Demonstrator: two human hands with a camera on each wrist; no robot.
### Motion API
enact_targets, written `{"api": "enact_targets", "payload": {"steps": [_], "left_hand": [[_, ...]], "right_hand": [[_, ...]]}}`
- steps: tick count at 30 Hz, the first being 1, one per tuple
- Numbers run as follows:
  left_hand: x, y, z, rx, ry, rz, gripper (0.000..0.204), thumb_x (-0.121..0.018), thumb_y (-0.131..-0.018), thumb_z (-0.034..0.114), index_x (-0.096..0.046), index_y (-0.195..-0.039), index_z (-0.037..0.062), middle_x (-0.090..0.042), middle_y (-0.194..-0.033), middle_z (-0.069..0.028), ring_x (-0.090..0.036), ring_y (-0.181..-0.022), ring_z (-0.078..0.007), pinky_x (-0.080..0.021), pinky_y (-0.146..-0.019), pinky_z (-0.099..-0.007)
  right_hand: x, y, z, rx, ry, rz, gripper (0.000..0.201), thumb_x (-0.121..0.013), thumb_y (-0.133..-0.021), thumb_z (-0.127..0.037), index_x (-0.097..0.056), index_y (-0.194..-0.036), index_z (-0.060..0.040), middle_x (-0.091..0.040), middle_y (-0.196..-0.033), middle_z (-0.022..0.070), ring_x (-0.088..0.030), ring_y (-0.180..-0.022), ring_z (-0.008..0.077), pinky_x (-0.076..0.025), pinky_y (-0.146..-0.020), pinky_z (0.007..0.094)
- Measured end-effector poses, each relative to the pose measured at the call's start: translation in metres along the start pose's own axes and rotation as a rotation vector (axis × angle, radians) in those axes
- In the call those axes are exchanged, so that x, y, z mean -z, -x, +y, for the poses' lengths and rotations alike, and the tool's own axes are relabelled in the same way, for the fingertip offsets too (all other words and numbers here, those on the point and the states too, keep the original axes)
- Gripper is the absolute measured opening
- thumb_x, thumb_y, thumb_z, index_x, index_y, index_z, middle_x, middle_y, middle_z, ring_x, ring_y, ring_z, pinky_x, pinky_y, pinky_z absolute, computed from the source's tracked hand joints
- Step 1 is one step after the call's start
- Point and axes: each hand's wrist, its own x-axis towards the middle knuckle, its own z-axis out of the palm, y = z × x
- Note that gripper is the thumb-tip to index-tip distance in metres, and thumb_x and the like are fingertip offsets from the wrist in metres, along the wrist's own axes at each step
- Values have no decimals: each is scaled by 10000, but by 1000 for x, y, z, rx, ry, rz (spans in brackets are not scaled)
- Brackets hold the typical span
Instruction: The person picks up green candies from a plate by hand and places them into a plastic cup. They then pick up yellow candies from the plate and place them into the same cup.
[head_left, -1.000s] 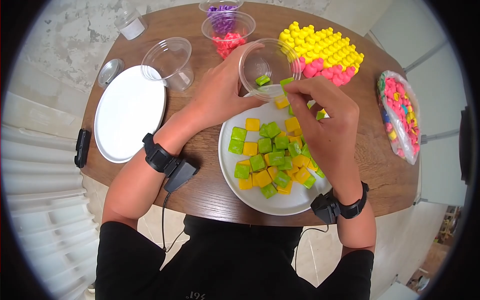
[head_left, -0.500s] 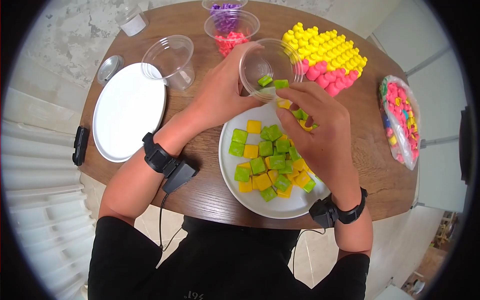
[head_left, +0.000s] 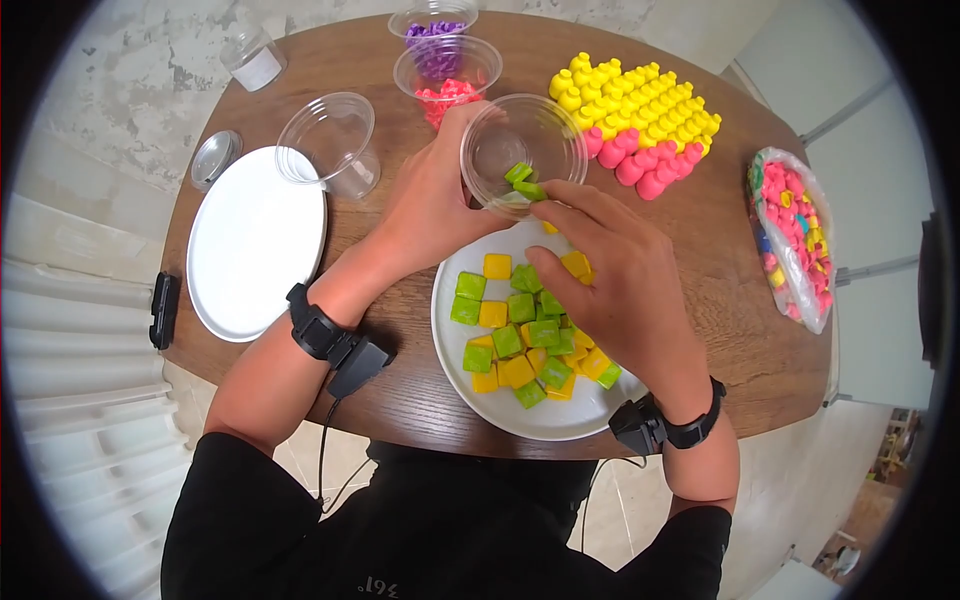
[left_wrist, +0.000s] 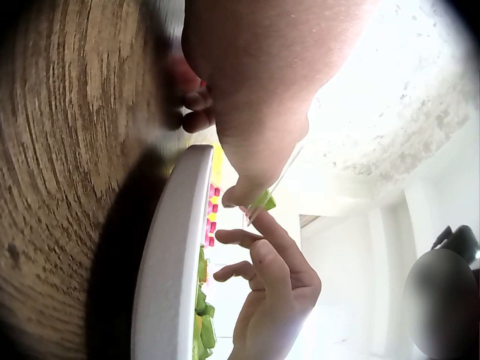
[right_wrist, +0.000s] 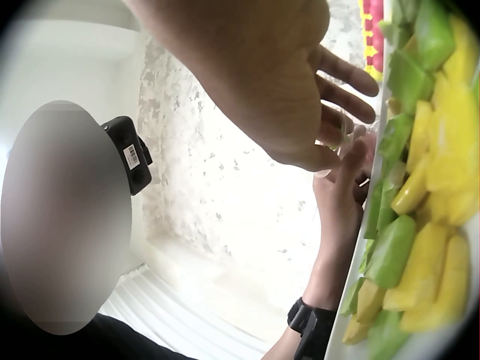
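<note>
My left hand [head_left: 428, 205] grips a clear plastic cup [head_left: 484, 180], tilted with its mouth toward me, over the far edge of a white plate [head_left: 450, 372]. Two small green square pieces [head_left: 518, 172] show inside the cup, near its lower wall. My right hand [head_left: 625, 275] is at the cup's near rim, thumb apart from the fingers. Its fingertips overlap the lower green piece; in the left wrist view a green piece [left_wrist: 266, 200] shows by the index fingertip. Loose green and yellow square pieces [head_left: 517, 372] are spread on the plate beneath the right hand.
An oval white plate [head_left: 255, 250] and a clear cup [head_left: 350, 170] stand left. Behind are cups of pink pieces [head_left: 450, 93] and purple pieces [head_left: 435, 60]. Yellow and pink bottle-shaped pieces [head_left: 640, 110] stand in rows at the back right; a bag of coloured pieces [head_left: 795, 240] lies right.
My right hand has moved left to the cup rim, and its thumb has parted from the fingers. The green piece it pinched is now at the cup's inside. The left hand keeps its grip.
</note>
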Motion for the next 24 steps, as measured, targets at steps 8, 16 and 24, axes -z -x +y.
{"api": "enact_targets", "payload": {"steps": [8,16,24], "left_hand": [[3,0,6,49,36,-32,987,-940,-758,168,-399,-1581,96,-636,-1464,-150,-664,-1299,-315,-550,-1034,-410],[4,-2,6,16,61,-14,905,-934,-758,109,-497,-1548,55,-663,-1451,-142,-637,-1372,-263,-512,-1127,-390],[3,0,6,49,58,-19,903,-937,-761,126,-492,-1544,53,-654,-1470,-150,-634,-1380,-270,-514,-1135,-397]], "right_hand": [[-1,-1,-4,5,27,24,312,-795,-898,-136,-768,-1180,-6,-746,-1278,162,-736,-1076,364,-597,-926,436],[-3,-1,-4,-62,-27,37,288,-789,-898,-142,-784,-1149,-1,-768,-1241,147,-762,-960,367,-611,-859,447],[-3,-2,-3,-120,-119,20,292,-796,-902,-156,-789,-1152,-5,-772,-1250,150,-768,-835,313,-616,-780,417]]}}
